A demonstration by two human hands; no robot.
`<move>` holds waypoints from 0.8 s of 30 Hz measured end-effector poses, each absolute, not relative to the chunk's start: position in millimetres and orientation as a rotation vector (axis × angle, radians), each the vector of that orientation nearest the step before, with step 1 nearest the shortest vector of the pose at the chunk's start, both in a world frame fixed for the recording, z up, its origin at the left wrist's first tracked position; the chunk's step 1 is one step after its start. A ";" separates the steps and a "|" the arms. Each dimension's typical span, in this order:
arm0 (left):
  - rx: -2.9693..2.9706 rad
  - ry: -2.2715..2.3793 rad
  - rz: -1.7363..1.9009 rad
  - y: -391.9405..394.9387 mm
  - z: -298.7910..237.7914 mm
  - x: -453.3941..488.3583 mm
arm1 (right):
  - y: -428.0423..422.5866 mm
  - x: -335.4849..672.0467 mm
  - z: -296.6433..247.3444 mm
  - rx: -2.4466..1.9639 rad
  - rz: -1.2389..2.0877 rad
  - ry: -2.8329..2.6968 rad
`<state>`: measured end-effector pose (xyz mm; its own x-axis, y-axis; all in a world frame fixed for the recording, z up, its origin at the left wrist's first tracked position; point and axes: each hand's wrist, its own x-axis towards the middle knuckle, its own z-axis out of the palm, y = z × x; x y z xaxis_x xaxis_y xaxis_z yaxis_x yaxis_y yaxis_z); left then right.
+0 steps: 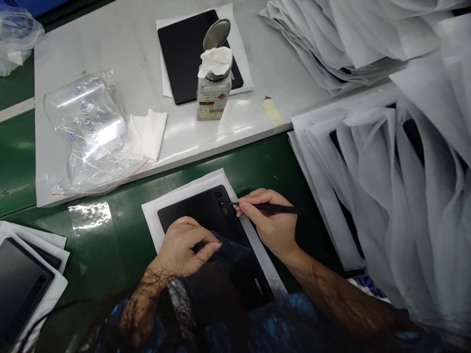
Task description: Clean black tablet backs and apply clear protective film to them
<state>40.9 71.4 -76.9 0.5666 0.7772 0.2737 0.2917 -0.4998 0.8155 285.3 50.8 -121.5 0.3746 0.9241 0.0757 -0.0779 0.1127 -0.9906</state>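
The right hand (267, 220) pinches shut on black tweezers (267, 208), tips at the camera cluster (221, 200) of a black tablet (195, 211); the left hand (186, 247) curls half-closed over a dark film (231, 249), its hold unclear.

We record a matte black tablet (198, 211) on white paper (150, 215), lower centre, over a green counter (121, 245). Upper left, a clear plastic bag (88, 142) carries blue handwriting and a red edge line. Lower edge: a sleeve (294, 318) patterned dark blue and black.
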 end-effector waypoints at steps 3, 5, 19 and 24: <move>2.057 0.852 0.832 71.4 -76.7 40.6 | 51.0 284.1 -122.3 -1.221 0.893 -0.916; 2.057 0.852 0.831 71.7 -76.6 40.5 | 50.8 282.7 -124.0 -1.229 0.883 -0.928; 2.038 0.801 0.857 71.9 -82.7 41.0 | 40.8 320.2 -137.1 -1.269 0.391 -1.878; 2.036 0.781 0.874 72.3 -87.6 42.4 | 48.4 314.6 -136.7 -1.228 0.387 -1.912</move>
